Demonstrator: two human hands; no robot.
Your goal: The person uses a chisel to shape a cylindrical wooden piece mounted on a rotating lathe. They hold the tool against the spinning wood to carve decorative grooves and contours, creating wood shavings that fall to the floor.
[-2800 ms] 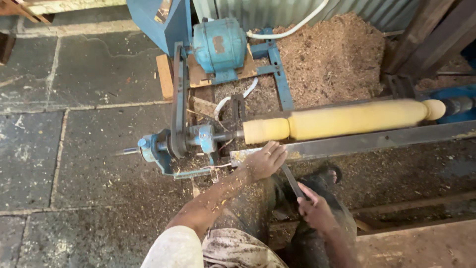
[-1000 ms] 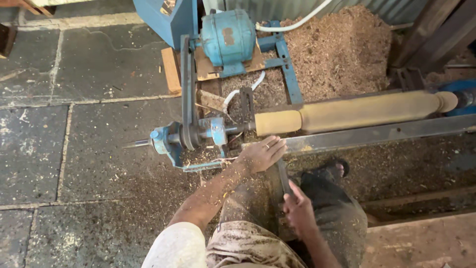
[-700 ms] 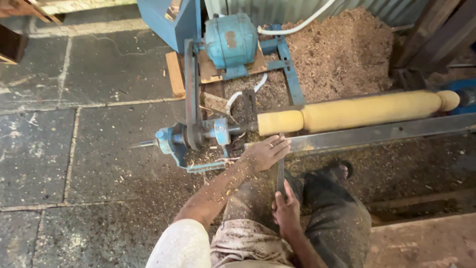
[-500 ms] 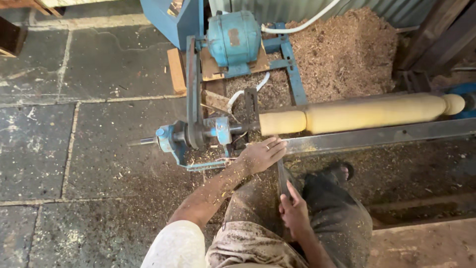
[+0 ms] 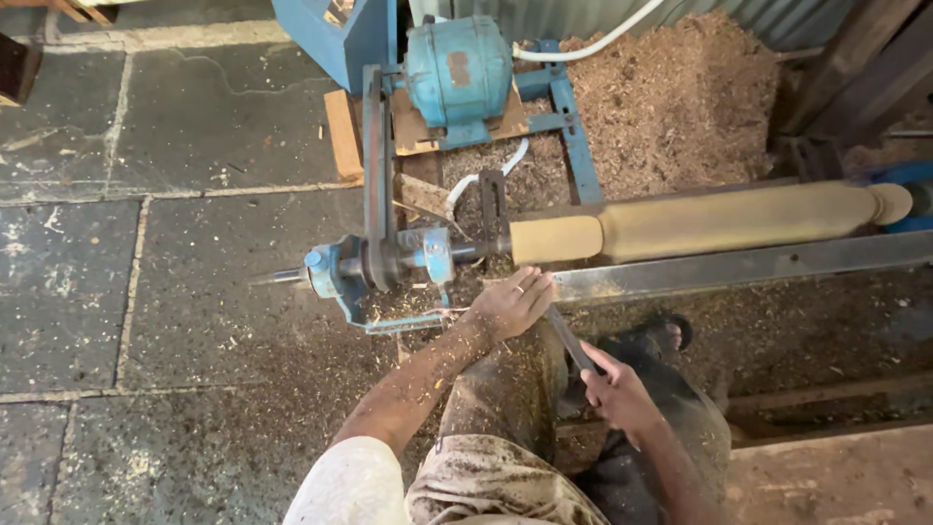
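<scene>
A floor of large grey stone slabs (image 5: 146,243), strewn with shavings, fills the left of the view, and a heap of brown sawdust (image 5: 680,87) is banked against the corrugated wall behind. A blue-framed wood lathe (image 5: 408,262) stands low on that floor, driven through a dark belt (image 5: 374,165) by a teal electric motor (image 5: 457,63). Mounted between its centres lies a long pale yellow turned wooden spindle (image 5: 709,222), horizontal, just behind the flat grey steel tool rest bar (image 5: 739,267).

The step in hand is judged to be the shaping of the spindle's squared left end. The left hand (image 5: 510,303) is laid flat, fingers extended, on the left end of the rest bar, where the blade of a dark long-handled metal chisel (image 5: 567,337) is pressed down beneath it. The right hand (image 5: 612,389) is closed round the chisel's handle, low over the knees. The next move is judged to call for the edge being fed steadily against the wood, with the blade kept firmly seated on the bar.

Compared with half a second earlier, little is altered: both hands are placed as before, and the view is shifted only slightly.
</scene>
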